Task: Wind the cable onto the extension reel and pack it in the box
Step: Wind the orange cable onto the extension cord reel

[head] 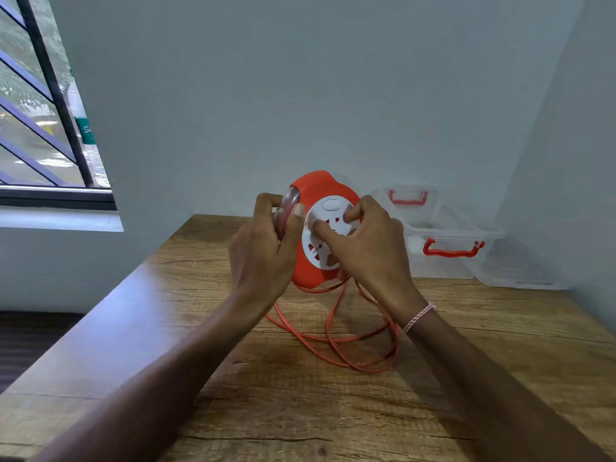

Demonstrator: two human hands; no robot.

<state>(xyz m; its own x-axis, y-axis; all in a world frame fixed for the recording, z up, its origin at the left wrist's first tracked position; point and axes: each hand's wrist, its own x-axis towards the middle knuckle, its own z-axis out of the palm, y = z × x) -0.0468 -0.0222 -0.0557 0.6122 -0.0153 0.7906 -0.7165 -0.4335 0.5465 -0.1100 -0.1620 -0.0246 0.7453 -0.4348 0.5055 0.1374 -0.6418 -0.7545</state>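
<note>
While the left hand (263, 248) clasps the orange extension reel (316, 195) by its edge, right hand (370, 248) fingers pinch its white socket face (328, 211); cable (333, 341) loops below; clear box (443, 241) right. No legible markings.

Little readable text

The only lettering stands on a small green sign (85, 130) seen through the window (40, 105) at the far left: white letters that begin "Se", the rest cut off by the window's edge. The extension reel (320, 228) shows no legible print on its white face, and the clear box (443, 235) at the far right carries none either.
</note>
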